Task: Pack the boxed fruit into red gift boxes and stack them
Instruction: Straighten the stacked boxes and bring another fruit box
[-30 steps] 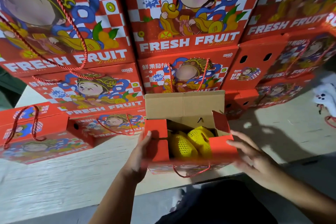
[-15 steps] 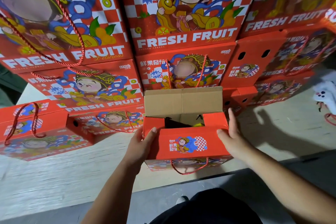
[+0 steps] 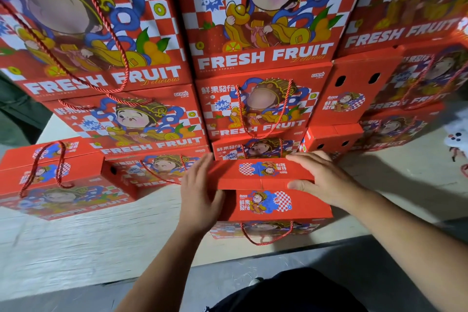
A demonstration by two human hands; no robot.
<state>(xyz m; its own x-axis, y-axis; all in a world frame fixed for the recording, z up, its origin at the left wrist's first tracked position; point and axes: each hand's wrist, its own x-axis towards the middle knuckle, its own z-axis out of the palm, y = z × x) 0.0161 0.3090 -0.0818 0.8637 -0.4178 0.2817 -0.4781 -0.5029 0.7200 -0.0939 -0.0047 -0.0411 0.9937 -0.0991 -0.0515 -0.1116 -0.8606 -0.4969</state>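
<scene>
"FRESH FRUIT" is showing in big white letters along the bottom of the large top middle box [image 3: 260, 15], with "Delicious" in thin gold script under it and "666" sitting in a blue burst near the cartoon figure. The large top left box [image 3: 93, 30] is carrying the same "FRESH FRUIT" and "Delicious". The box [image 3: 263, 106] below the middle one is showing "FRESH FRUIT", "666", white Chinese characters at its top left and a small "GOOD LUCK" mark at its top right. The box being handled [image 3: 273, 204] is bearing small Chinese characters and "GOOD" on its top flap.
</scene>
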